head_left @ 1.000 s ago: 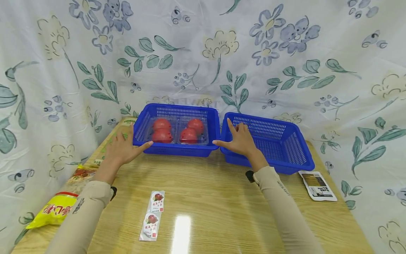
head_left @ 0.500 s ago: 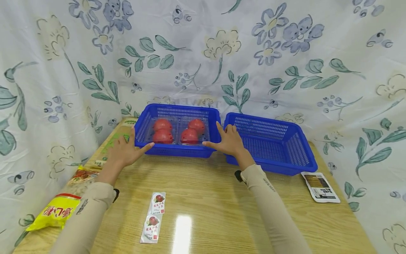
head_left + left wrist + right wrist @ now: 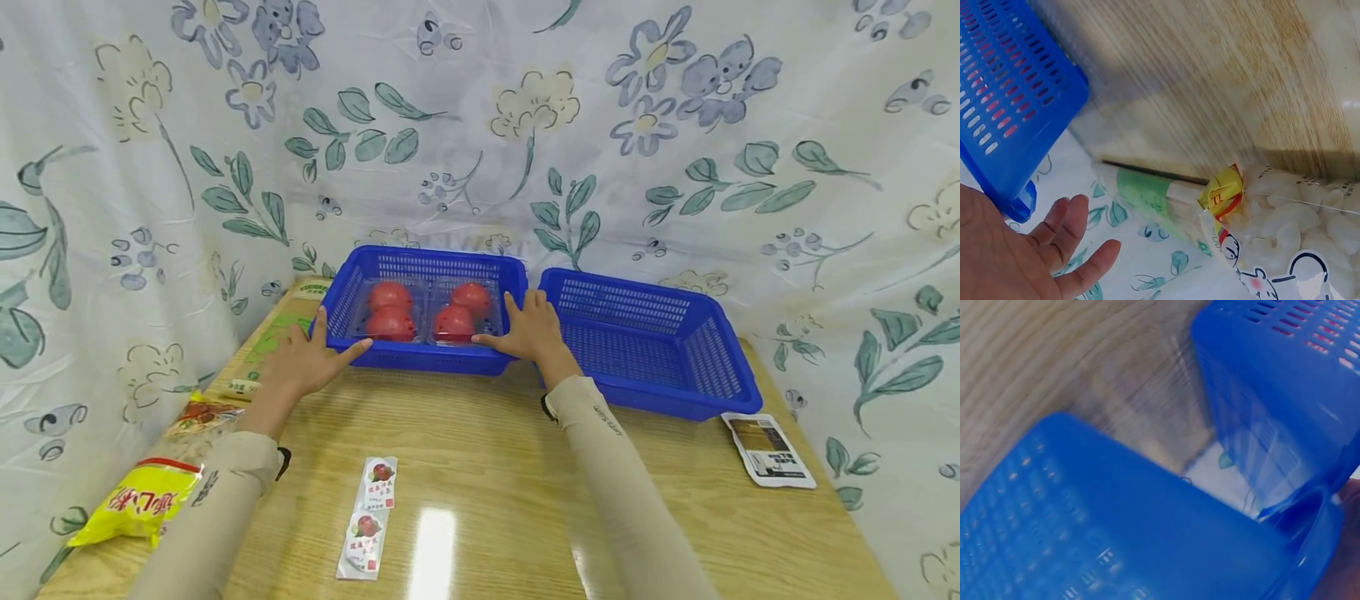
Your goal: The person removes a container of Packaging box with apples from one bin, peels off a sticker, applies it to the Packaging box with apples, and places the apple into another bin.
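Observation:
A blue plastic basket (image 3: 438,358) stands at the back of the wooden table. Inside it, side by side, are two clear plastic boxes, each with round red fruits (image 3: 392,321). My left hand (image 3: 303,362) is at the basket's left front corner, thumb along the front rim and the other fingers spread; the left wrist view shows several fingers (image 3: 1072,231) loosely extended past the rim. At the right front corner is my right hand (image 3: 531,329), thumb over the front rim, fingers laid over the right side. In the right wrist view most of that hand is outside the picture.
A second blue basket (image 3: 637,342) sits close on the right. Two printed fruit labels (image 3: 367,521) lie in front. On the left are a yellow-ended macaroni bag (image 3: 142,500) and a green-and-tan pack (image 3: 281,333); a white pouch (image 3: 768,450) lies far right. A floral curtain (image 3: 465,125) hangs behind.
My right hand has moved left from the gap by the right basket onto the corner of the fruit basket. My left hand has moved slightly closer to the left corner.

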Demonstrator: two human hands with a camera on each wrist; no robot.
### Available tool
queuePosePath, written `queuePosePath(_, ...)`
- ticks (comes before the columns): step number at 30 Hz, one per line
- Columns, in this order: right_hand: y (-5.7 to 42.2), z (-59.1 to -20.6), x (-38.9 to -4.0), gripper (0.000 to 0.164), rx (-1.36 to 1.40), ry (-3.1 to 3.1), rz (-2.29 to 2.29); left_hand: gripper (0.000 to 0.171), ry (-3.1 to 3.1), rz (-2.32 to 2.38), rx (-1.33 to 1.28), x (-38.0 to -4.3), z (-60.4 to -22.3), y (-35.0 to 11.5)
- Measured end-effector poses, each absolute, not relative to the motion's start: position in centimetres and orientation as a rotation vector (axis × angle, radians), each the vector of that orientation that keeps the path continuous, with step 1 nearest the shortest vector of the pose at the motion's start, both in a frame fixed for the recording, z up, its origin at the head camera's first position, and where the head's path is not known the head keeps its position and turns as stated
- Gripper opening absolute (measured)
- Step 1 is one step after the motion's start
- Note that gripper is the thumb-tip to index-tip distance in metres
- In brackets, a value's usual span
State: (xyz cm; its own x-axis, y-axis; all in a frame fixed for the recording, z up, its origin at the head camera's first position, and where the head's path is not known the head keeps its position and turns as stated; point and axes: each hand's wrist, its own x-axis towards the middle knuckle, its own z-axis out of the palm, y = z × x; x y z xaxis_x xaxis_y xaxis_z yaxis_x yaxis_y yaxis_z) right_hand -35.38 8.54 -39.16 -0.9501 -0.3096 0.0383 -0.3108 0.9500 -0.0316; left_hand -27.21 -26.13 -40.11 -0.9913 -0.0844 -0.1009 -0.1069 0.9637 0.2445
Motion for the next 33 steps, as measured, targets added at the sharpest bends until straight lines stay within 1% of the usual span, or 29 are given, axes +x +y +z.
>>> queuePosePath(12,6.2,-39.2,-36.6,0.112,0.48,-3.104,-0.174,0.121,2.99,0.41,-0.164,-27.3,-40.3,-26.2)
queuePosePath(17,5.5,-39.4,-36.8,0.104,0.533,-3.065,-0.299,0.12,2.96,0.437,-0.171,-27.4,-40.5,-26.2)
queuePosePath(21,5.0,-39.8,-37.1,0.101,0.545,-3.05,-0.307,0.12,2.923,0.487,-0.174,-27.4,-40.5,-26.2)
queuePosePath(27,3.9,-40.1,-37.3,0.103,0.531,-3.119,-0.092,0.12,2.911,0.528,-0.173,-27.3,-40.7,-26.2)
queuePosePath(33,3.3,-40.3,-37.6,0.114,0.432,-3.331,0.55,0.119,2.917,0.545,-0.16,-27.3,-40.8,-26.3)
